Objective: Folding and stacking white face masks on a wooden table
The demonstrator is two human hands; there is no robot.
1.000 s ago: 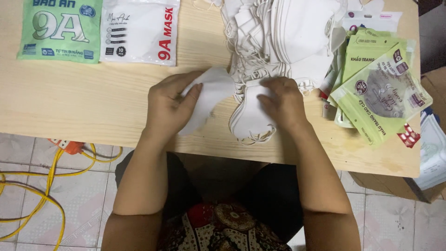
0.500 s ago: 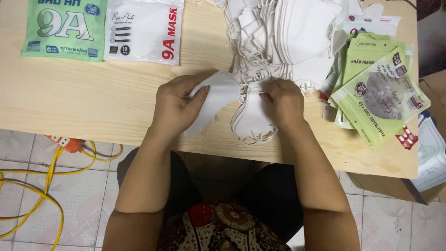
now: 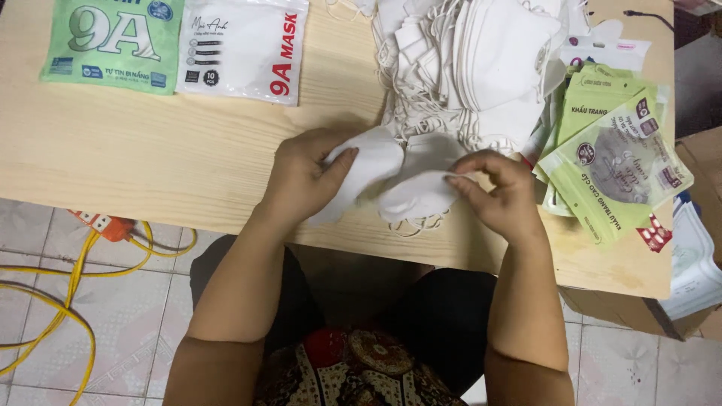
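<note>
Left hand [image 3: 304, 180] grips a white mask [image 3: 368, 169]; right hand [image 3: 500, 194] pinches a second mask [image 3: 417, 197] between both hands, near the worktop [image 3: 150, 158] edge. Risk: ear loops snag the mask pile [image 3: 481, 68] just beyond, dragging some off.

A pale wooden table [image 3: 150, 158] with plain grain fills the upper view, evenly lit. Below its near edge lies a floor of light marbled tiles [image 3: 113, 323]. A yellow cable [image 3: 68, 301] loops over the tiles left of the table, near an orange power strip [image 3: 105, 224] tucked just under the edge.
</note>
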